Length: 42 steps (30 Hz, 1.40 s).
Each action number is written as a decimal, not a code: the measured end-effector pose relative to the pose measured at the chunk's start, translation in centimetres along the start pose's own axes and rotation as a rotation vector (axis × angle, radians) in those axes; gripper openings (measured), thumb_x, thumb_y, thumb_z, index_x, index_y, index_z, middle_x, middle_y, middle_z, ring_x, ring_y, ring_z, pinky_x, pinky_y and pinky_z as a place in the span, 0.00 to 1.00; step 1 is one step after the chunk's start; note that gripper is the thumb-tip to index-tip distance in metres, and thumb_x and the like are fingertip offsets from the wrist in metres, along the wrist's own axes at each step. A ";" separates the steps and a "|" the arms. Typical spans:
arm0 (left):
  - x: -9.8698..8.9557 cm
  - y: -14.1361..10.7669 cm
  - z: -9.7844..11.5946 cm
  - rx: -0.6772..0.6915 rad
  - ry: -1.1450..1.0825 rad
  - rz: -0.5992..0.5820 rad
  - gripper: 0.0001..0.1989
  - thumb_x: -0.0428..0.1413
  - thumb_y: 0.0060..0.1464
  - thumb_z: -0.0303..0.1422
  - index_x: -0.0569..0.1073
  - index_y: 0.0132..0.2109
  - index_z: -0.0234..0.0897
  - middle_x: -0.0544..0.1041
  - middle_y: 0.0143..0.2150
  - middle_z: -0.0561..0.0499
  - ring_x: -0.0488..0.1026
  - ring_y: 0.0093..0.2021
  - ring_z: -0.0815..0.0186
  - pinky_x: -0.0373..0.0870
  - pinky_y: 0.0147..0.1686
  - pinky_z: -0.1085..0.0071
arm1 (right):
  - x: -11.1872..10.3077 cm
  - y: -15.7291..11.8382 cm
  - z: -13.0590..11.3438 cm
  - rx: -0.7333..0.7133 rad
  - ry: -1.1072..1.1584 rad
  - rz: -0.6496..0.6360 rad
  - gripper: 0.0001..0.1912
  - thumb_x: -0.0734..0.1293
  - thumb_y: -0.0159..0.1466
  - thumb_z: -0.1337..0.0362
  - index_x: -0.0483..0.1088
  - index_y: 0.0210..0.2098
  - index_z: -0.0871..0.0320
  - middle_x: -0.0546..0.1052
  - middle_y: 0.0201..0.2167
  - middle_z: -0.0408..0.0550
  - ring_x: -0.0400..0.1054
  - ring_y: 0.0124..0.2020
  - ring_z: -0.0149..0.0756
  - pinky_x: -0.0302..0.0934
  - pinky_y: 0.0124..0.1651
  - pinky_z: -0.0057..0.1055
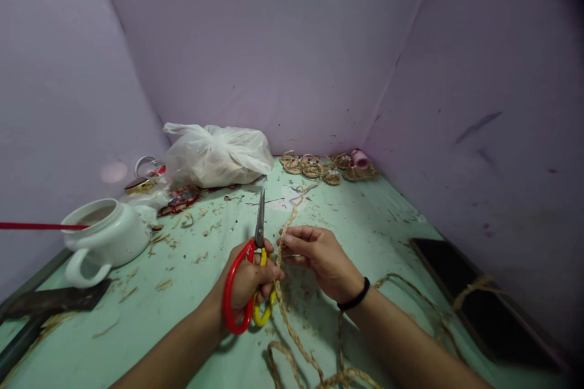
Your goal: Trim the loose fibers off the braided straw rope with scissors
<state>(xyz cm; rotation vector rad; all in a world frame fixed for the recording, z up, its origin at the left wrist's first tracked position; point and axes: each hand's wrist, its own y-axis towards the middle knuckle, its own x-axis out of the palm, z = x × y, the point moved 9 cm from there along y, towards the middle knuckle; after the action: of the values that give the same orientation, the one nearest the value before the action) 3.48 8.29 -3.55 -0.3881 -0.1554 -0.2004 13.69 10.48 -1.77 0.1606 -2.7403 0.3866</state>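
My left hand (249,279) is closed around scissors (259,225) with one red and one yellow handle, their blades together and pointing away from me. Its thumb and fingertips also pinch a braided straw cord (292,219). Just to the right, my right hand (319,249), with a black band on the wrist, pinches the same cord between thumb and fingers. From my hands the cord runs away across the table, and its other length hangs down toward me and loops near the bottom edge.
A white pot (130,234) with a red stick stands at left, near a dark flat tool (59,302). Behind lies a tied white plastic bag (219,155). Small woven straw pieces (312,167) sit at the back. A dark flat slab (474,298) lies right. Straw scraps litter the green table (191,304).
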 end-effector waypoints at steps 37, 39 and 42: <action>-1.3 -1.3 5.7 0.569 1.552 0.126 0.11 0.40 0.52 0.25 0.64 0.40 0.38 0.70 0.33 0.47 0.68 0.34 0.61 0.62 0.32 0.69 | -0.4 -1.3 -4.3 -0.393 -0.366 0.200 0.02 0.66 0.46 0.70 0.70 0.21 0.61 0.70 0.16 0.42 0.62 0.19 0.29 0.58 0.25 0.28; -1.6 -1.5 6.1 0.582 1.454 0.129 0.10 0.41 0.52 0.25 0.64 0.38 0.38 0.70 0.32 0.48 0.68 0.33 0.63 0.62 0.31 0.70 | -0.8 -1.2 -4.1 -0.386 -0.313 0.216 0.07 0.67 0.46 0.69 0.70 0.27 0.61 0.71 0.18 0.42 0.62 0.19 0.29 0.59 0.25 0.29; -2.0 -1.6 6.9 0.619 1.366 0.144 0.10 0.41 0.52 0.24 0.64 0.39 0.37 0.69 0.33 0.49 0.66 0.33 0.64 0.62 0.32 0.69 | -0.9 -1.1 -3.9 -0.372 -0.300 0.224 0.10 0.67 0.45 0.68 0.70 0.30 0.62 0.71 0.19 0.43 0.63 0.20 0.30 0.59 0.26 0.29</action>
<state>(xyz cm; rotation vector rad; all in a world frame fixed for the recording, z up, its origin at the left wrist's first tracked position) 0.39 9.86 2.98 0.4045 1.1337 -0.2266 15.98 10.59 1.64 -0.2034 -3.0758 -0.1057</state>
